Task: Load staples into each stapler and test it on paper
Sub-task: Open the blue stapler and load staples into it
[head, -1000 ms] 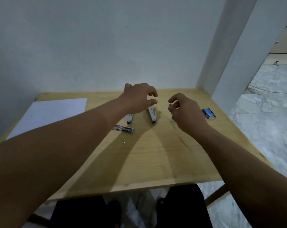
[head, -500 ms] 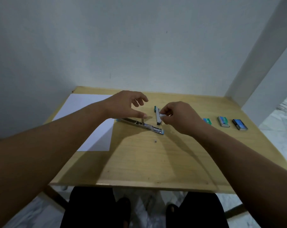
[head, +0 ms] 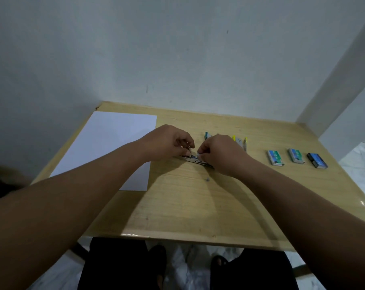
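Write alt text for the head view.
Both hands work on an opened stapler lying on a wooden table: left hand holds its raised part, right hand pinches something pale over its channel. Paper lies left; three staple boxes right.

**Layout around the opened stapler**

The opened stapler (head: 195, 161) lies on the table (head: 198, 210). Left of it lies the paper (head: 114, 143); behind it, more staplers (head: 239, 141); well to its right, three staple boxes (head: 295, 156) in a row.
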